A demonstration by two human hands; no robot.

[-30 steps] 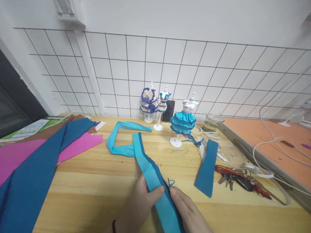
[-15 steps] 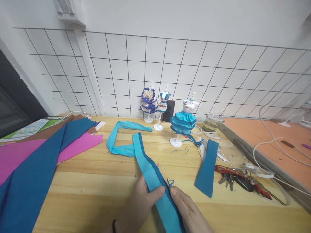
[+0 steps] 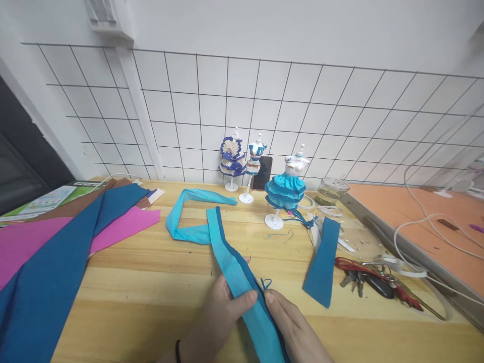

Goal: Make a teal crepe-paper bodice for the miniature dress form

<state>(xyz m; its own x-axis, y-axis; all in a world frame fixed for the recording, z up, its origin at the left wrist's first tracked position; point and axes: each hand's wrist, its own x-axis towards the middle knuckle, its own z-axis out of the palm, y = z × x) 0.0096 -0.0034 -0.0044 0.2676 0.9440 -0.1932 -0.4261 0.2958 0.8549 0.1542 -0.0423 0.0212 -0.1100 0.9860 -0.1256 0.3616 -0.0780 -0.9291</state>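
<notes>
A long turquoise crepe paper strip with a dark blue edge runs from mid-table down to the bottom of the view. My left hand grips it, thumb on top and fingers underneath. At the strip's right edge, my right hand pinches the dark blue border, where a thin curled blue paper sliver sticks up by the fingertips. Behind lies a folded lighter turquoise strip, its near end meeting the held strip. A small dress form in a tiered turquoise paper skirt stands farther back.
Two more dress forms and a phone stand by the tiled wall. Blue crepe paper and pink paper lie left. To the right are a blue paper piece, keys, a glass pot and cables.
Almost nothing differs. Both hands keep their hold, and the paper strip has shifted only very slightly.
</notes>
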